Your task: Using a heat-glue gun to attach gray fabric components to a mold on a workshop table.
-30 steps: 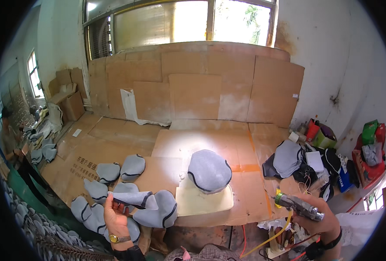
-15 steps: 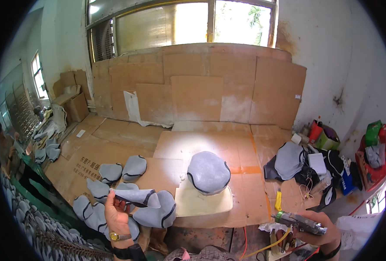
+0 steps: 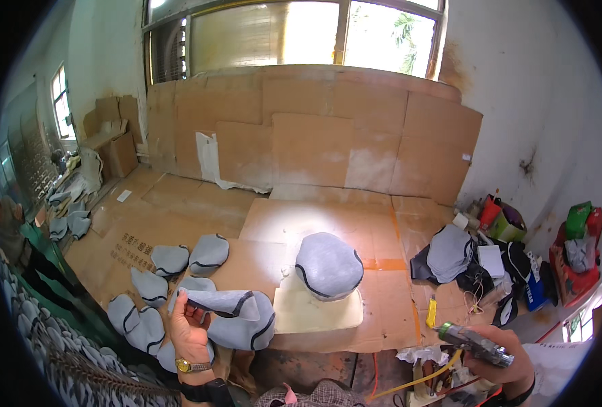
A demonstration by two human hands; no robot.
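My left hand (image 3: 190, 332), with a watch at the wrist, pinches the end of a grey cloth piece with black edging (image 3: 223, 301). That piece hangs folded and roughly level above several similar grey cup-shaped pieces (image 3: 250, 327) lying on cardboard. My right hand (image 3: 501, 359) is wrapped round a metal spray gun with a green end (image 3: 476, 344), apart from the cloth. A yellow hose (image 3: 443, 370) runs below the gun. Between my hands, a rounded grey piece with black edging (image 3: 329, 265) sits over a pale cream pad (image 3: 318, 319).
Cardboard sheets (image 3: 321, 217) cover the bench and stand against the back wall. At the right lie another grey piece (image 3: 449, 252), a yellow-handled tool (image 3: 431, 313), a white box (image 3: 491, 261), dark cloths and bags. Many grey pieces (image 3: 57, 353) are heaped at lower left, near a person (image 3: 16, 234).
The view has shifted slightly. My left hand still holds the cloth piece, a little to the right and turned slightly. The spray gun stays in my right hand, tilted a little more.
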